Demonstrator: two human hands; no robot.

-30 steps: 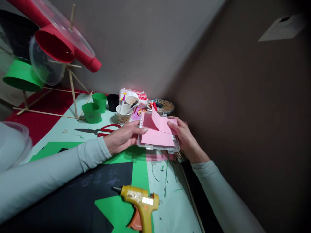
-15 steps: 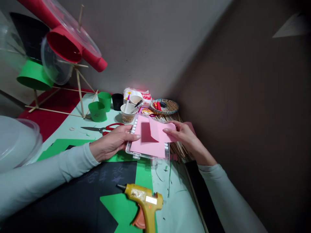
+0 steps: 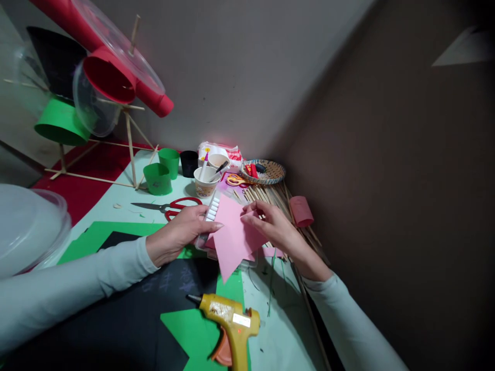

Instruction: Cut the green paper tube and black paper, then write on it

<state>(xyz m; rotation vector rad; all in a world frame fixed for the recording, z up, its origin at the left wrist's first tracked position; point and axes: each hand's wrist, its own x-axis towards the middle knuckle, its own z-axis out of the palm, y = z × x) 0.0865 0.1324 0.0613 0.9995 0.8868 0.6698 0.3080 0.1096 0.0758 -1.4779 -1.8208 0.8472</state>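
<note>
My left hand (image 3: 180,232) grips the near-left side of a clear plastic case (image 3: 212,211) that has white pieces along its edge. Its thumb lies on top, at the edge of a pink sheet of paper (image 3: 232,242). The sheet is tilted over the case and covers most of it. With fingers and thumb pinched, my right hand (image 3: 266,224) holds the sheet's right part. More pink paper shows beneath it. Below the hands lies a yellow hot glue gun (image 3: 232,319), its nozzle pointing left. Red-handled scissors (image 3: 166,206) rest beyond my left hand.
Green cups (image 3: 158,179), a black cup (image 3: 189,164), a paper cup with pens (image 3: 205,181) and a woven basket (image 3: 266,172) stand at the back. Wooden sticks (image 3: 286,198) lie to the right, with a pink paper roll (image 3: 301,211). A stick frame (image 3: 129,149) rises at left.
My right hand has moved left and a little down, swinging the pink paper from lying across the case to a tilted position with a corner pointing toward me. My left hand keeps its hold.
</note>
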